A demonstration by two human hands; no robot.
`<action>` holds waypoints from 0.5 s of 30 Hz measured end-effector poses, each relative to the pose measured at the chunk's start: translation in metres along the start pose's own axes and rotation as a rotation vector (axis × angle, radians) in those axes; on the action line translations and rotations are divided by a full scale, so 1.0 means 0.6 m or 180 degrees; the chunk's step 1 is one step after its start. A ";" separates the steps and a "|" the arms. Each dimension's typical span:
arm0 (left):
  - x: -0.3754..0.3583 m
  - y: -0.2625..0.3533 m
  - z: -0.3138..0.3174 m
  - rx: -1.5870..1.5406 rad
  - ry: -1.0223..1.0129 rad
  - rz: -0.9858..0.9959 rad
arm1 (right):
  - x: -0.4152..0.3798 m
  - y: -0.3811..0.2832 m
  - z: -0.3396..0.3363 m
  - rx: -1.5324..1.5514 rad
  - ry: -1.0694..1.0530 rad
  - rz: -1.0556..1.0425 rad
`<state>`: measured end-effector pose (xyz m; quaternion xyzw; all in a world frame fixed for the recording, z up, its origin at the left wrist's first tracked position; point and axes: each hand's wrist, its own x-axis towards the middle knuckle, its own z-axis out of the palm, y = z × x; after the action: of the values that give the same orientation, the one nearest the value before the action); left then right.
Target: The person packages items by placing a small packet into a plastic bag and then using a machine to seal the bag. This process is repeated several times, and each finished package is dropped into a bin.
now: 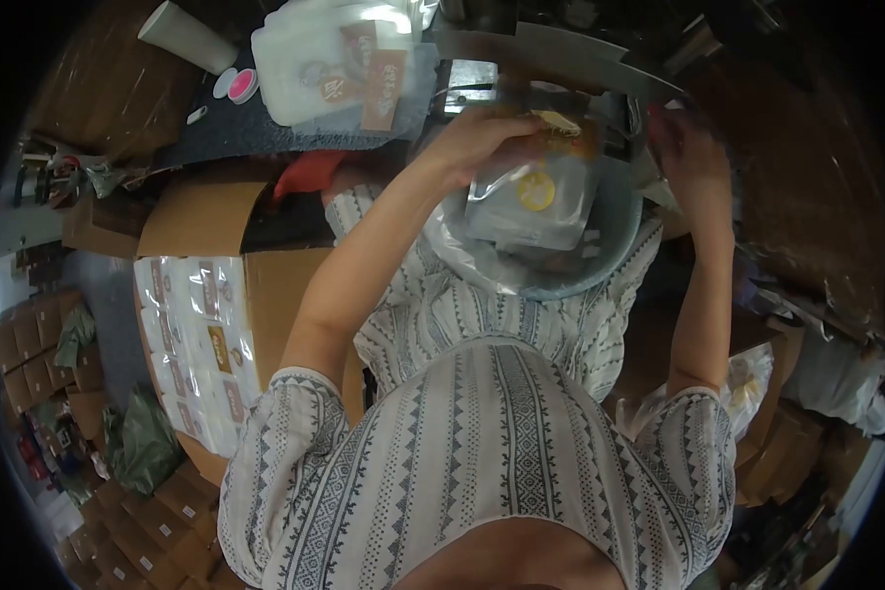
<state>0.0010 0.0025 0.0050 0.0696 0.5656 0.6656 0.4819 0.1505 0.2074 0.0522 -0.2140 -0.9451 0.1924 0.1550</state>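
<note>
My left hand (pixel 487 143) is closed on the upper part of a clear plastic bag (pixel 536 211) with a yellow round print and a golden band near its top. The bag hangs over a grey-blue basin (pixel 619 251) in my lap. Above the bag runs a long grey metal bar (pixel 580 49), part of a machine at the table's edge. My right hand (pixel 693 167) is raised by the right end of that bar, its fingers curled and blurred, with something red at the fingertips. What it grips I cannot make out.
A stack of printed clear bags (pixel 329 74) lies on a dark cloth at the upper left, near a white cup (pixel 182 34) and a small pink-filled tub (pixel 242 87). An open carton (pixel 192 334) full of wrapped packs stands left. Cardboard boxes (pixel 157 521) cover the floor.
</note>
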 end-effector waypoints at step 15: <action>-0.094 -0.033 -0.204 0.5726 0.2285 0.2799 | 0.008 0.084 0.038 -0.1409 0.0090 0.0142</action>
<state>-0.0365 -0.1243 -0.0284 0.3981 0.8838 0.0999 -0.2246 0.1549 0.2448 0.0114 -0.2664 -0.9570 -0.0194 0.1132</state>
